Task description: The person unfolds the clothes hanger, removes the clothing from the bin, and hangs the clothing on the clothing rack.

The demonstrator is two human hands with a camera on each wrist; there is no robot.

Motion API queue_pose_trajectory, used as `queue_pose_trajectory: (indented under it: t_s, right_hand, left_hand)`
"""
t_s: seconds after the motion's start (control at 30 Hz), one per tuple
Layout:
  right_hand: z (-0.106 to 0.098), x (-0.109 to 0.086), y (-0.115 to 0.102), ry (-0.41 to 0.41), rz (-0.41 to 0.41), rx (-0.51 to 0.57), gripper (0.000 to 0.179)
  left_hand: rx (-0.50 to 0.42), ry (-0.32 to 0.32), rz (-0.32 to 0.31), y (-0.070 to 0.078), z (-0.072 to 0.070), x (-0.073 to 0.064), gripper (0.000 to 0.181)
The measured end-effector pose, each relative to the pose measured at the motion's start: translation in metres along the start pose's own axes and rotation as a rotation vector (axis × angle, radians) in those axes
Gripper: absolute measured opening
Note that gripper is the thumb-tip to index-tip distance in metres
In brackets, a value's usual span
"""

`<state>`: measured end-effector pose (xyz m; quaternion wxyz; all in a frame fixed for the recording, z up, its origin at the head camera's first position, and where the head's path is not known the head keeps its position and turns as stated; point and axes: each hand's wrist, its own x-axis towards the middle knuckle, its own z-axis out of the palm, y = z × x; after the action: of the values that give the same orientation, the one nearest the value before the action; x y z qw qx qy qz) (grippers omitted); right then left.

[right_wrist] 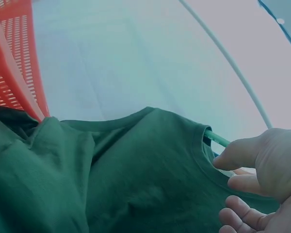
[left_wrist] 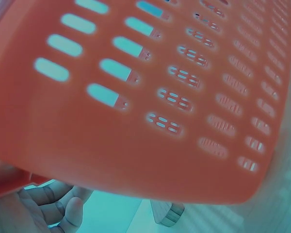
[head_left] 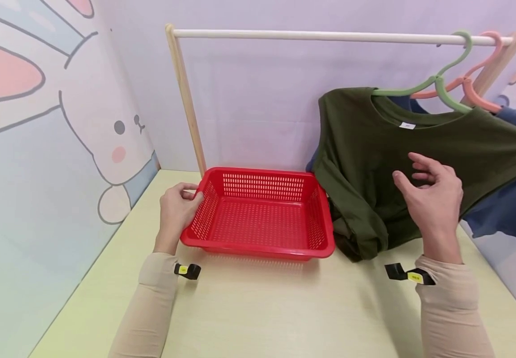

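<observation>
My left hand [head_left: 177, 209] grips the left rim of a red plastic basket [head_left: 258, 248], thumb over the edge. Close up in the left wrist view is the basket's slotted side wall [left_wrist: 111, 150], with curled fingers [left_wrist: 56, 208] under its rim. A dark green shirt [head_left: 387, 164] hangs from a green hanger [head_left: 450, 62], its lower left part bunched beside the basket. In front of this shirt, my right hand [head_left: 437, 201] is held with relaxed, parted fingers and nothing in them. The right wrist view has that hand [right_wrist: 276, 170] overlapping the shirt's neckline.
A white rod [head_left: 294, 35] on wooden posts [head_left: 185, 99] spans the back. Behind the green shirt, a pink hanger [head_left: 486, 97] carries a blue garment [head_left: 504, 219]. The pale tabletop [head_left: 276, 308] lies beneath, and a bunny-print wall [head_left: 39, 199] borders the left side.
</observation>
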<state>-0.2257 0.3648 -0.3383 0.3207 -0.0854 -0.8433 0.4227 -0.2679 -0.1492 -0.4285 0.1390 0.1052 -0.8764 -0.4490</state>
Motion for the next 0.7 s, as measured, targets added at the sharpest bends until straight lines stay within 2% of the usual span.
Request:
queue_pose_trajectory:
  t_s: [0.43,0.7]
  right_hand:
    - [0.0017,0.0014,-0.0027,0.031,-0.022,0.078,0.044]
    - [0.0004,0.0006,-0.0035,0.043,-0.007,0.075,0.042]
  left_hand:
    - [0.001,0.008,0.006,0.0009,-0.001,0.0005,0.039]
    - [0.01,-0.001,-0.01,-0.0007,0.001,0.0002,0.04]
